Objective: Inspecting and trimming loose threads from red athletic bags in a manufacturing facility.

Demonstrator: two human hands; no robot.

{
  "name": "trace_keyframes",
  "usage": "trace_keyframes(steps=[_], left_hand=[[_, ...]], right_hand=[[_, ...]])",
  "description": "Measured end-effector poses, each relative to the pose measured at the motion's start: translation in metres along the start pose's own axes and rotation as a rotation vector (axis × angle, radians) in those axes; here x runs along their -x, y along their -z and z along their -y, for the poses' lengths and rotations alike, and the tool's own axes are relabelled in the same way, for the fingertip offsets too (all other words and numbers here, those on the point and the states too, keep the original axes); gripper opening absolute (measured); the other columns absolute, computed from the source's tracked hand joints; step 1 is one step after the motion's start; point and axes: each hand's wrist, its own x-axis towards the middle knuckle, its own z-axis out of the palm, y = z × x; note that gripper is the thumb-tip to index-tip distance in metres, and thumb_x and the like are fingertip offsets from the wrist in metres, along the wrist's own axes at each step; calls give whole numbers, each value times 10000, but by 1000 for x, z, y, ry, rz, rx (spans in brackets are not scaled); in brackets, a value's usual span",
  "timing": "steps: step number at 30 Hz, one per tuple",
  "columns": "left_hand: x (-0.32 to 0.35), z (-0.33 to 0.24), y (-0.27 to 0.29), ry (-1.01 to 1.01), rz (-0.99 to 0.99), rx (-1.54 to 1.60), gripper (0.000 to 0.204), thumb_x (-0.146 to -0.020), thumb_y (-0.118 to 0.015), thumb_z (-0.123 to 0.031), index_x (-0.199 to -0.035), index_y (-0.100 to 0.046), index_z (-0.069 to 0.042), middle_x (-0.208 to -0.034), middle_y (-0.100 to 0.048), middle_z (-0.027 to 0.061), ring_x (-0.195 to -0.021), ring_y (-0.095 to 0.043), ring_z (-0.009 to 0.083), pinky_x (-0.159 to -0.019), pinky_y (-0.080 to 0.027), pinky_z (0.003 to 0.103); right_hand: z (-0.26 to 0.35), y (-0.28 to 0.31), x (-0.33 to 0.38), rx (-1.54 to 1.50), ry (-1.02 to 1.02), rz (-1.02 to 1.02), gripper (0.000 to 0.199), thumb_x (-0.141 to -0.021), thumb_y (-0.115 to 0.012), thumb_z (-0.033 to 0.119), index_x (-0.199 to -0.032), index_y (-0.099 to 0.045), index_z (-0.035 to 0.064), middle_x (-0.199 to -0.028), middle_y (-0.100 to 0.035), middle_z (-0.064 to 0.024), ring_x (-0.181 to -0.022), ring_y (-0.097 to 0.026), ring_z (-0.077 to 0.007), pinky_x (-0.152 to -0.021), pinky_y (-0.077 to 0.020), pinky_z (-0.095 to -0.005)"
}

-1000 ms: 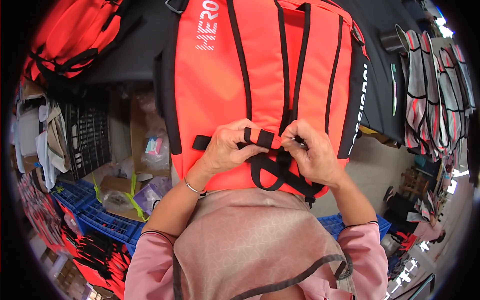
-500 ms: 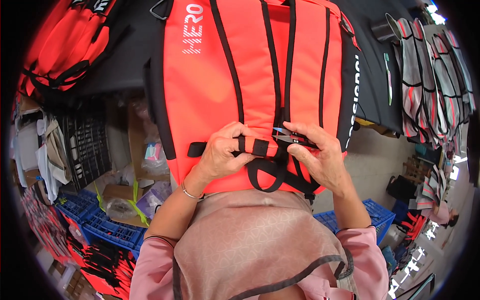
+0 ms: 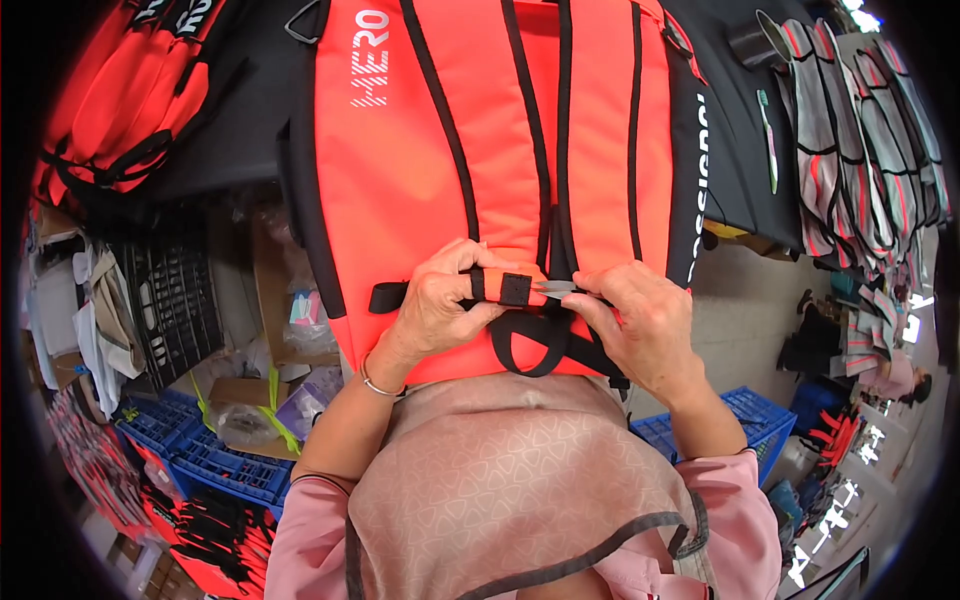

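Observation:
A large orange-red backpack (image 3: 385, 200) with black trim lies before me, its padded shoulder straps (image 3: 500, 150) running lengthwise. Near its close end, my left hand (image 3: 445, 302) is closed on an orange strap piece (image 3: 492, 284) with a black patch on it. My right hand (image 3: 640, 318) grips small thread snips (image 3: 556, 289), whose silver blades point left at the end of that piece. Fingers cover most of the snips' handle. Below the hands hangs a black webbing loop (image 3: 528, 350).
More red bags (image 3: 130, 110) lie on the dark table (image 3: 260, 110) at the far left. On the right are a toothbrush (image 3: 768, 140), a dark metal cup (image 3: 755, 42) and grey strap pieces (image 3: 860, 140). Blue crates (image 3: 225, 455) and a cardboard box (image 3: 245, 400) stand lower left.
The snips' blades have moved slightly left and down, closer to the strap piece, and now look nearer together. The right hand has turned a little. The backpack appears shifted slightly left in view.

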Motion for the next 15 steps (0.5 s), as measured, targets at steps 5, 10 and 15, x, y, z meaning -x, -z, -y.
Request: trace_keyframes(steps=[5, 10, 15], left_hand=[[0, 1, -1, -5, -1, -33, 368, -659, -751, 31, -943, -800, -197, -951, -732, -1, -829, -646, 155, -754, -539, 293], [-2, -1, -2, -14, -20, -37, 328, -671, -753, 26, -924, -798, -178, -939, -733, -2, -803, -644, 154, -734, -534, 292], [-2, 1, -8, -10, -34, -102, 307, -676, -770, 7, -931, -793, -162, -914, -730, -1, -787, -646, 162, -704, -526, 291]], right_hand=[[0, 1, -2, 81, 87, 16, 233, -742, -808, 219, -880, -697, 69, -679, -575, -16, -607, -583, -185, -525, -457, -327], [10, 9, -4, 219, 162, 54, 251, -755, -787, 227, -917, -684, 66, -705, -554, -9, -640, -567, -170, -517, -412, -315], [15, 7, 0, 377, 217, 66, 267, -782, -759, 253, -950, -673, 65, -741, -545, -8, -681, -561, -164, -528, -393, -310]])
